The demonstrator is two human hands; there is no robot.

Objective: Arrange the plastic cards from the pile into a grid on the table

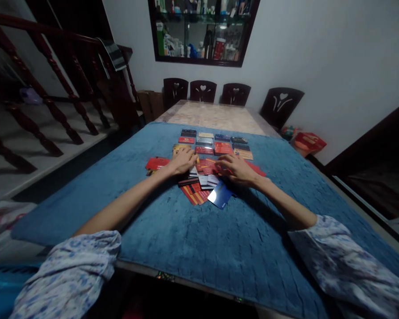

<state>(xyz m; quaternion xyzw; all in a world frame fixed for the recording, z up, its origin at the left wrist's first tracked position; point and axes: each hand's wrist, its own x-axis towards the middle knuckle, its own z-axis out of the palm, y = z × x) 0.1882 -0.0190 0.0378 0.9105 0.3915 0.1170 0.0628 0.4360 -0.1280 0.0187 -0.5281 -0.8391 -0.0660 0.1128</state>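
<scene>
- Blue cloth [186,239] covers the near and middle parts of the table; the marbled tabletop [216,113] shows bare at the far end.
- The plastic cards lie around the middle of the cloth, in neat far rows and a loose nearer heap.
- Farthest row, left to right: dark cards [188,133], a pale yellow card [205,135], dark blue cards [222,138] and black cards [239,140].
- Nearer rows hold red, grey-blue and orange-red cards, with a tan card [244,154] at the right.
- The left hand [183,159] rests at the yellow card [179,147] on the left of the rows, its fingers fairly close together; I cannot tell whether they pinch anything.
- The right hand [234,169] is over red cards at the right of the heap, fingers bent and slightly apart; its thumb and grip are too hidden to judge.
- Between and nearer than the hands lie white striped cards [204,182], a fan of red-and-orange cards [193,196] and a glossy blue card [220,195], the last to the right.
- More red cards [158,163] lie left of the left forearm.
- Dark wooden chairs [236,94] stand at the far end, below a glass-shelved cabinet [199,35].
</scene>
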